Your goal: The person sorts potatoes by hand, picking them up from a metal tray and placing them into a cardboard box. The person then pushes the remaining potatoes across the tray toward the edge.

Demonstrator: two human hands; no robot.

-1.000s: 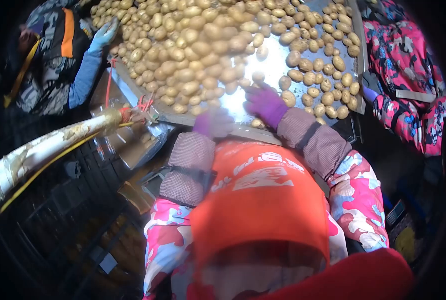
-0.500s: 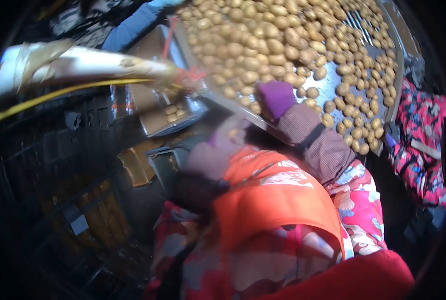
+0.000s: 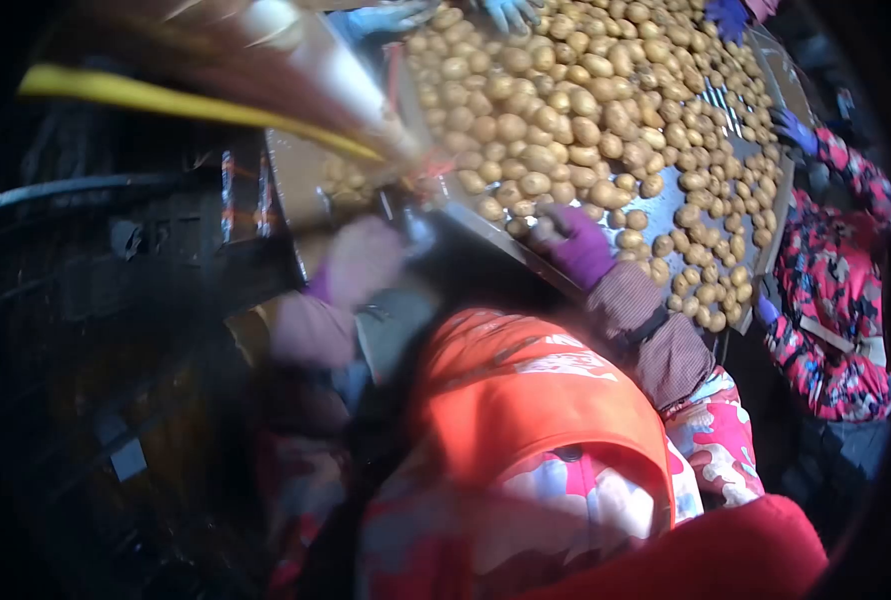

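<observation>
A metal sorting table carries a thick layer of potatoes. My right hand, in a purple glove, rests at the table's near edge among the potatoes, and I cannot tell if it grips one. My left hand, also gloved in purple, is blurred and hangs off the table's left corner, near a box that holds a few potatoes. Whether it holds anything is hidden by the blur.
A pale pipe with a yellow cable slants above the box. A person in a red patterned jacket stands at the right. Other gloved hands reach in at the table's far end. A dark crate lies at the left.
My view has swung left and down. My left hand left the table edge and moved left towards the box. My right hand stayed at the table's near edge.
</observation>
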